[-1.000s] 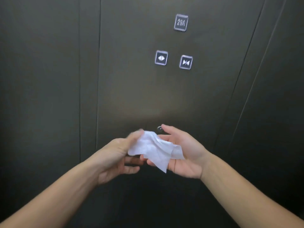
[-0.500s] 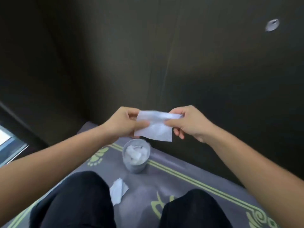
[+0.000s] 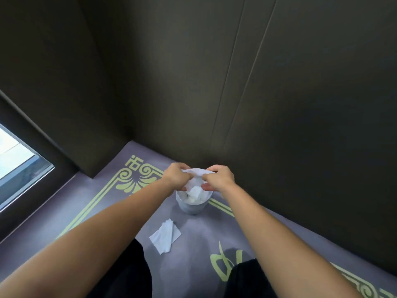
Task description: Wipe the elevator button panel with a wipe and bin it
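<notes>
Pinching wipe [image 3: 196, 172] between both hands' fingers [image 3: 186, 173].

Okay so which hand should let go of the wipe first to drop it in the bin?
Either, probably: the left hand and right hand both pinch the wipe right above the small bin. Slight edge to keeping the right, which sits more over the opening, so release the left first.

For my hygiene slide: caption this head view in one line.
Both hands, left and right, hold a wipe over a small bin on the elevator mat.
</notes>
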Action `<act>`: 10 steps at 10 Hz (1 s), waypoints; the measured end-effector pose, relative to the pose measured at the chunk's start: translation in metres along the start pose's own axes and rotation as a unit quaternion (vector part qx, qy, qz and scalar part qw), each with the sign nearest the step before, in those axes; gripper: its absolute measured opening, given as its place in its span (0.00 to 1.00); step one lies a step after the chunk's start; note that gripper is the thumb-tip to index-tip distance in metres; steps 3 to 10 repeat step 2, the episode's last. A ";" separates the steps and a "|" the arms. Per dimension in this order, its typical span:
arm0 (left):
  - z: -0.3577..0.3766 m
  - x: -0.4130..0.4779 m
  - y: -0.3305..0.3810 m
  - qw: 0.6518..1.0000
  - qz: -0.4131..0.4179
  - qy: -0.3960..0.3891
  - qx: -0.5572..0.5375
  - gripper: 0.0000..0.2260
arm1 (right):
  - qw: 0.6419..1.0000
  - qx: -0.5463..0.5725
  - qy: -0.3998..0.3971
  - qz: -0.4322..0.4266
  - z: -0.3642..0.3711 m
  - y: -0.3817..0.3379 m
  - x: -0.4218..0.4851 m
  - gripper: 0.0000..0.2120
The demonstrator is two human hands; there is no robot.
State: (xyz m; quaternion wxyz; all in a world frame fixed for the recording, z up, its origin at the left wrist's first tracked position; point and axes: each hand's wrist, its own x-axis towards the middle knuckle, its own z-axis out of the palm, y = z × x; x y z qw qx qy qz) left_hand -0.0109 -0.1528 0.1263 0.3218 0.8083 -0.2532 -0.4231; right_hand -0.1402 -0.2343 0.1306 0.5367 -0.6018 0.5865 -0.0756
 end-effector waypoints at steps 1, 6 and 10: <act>-0.002 0.015 -0.008 0.993 -0.023 0.019 0.111 0.26 | 0.995 -0.091 0.027 0.008 0.004 0.019 0.014 0.17; -0.016 0.015 -0.004 0.982 -0.028 0.037 0.184 0.24 | 0.991 -0.129 0.041 0.009 -0.007 0.031 0.007 0.14; -0.016 0.015 -0.004 0.982 -0.028 0.037 0.184 0.24 | 0.991 -0.129 0.041 0.009 -0.007 0.031 0.007 0.14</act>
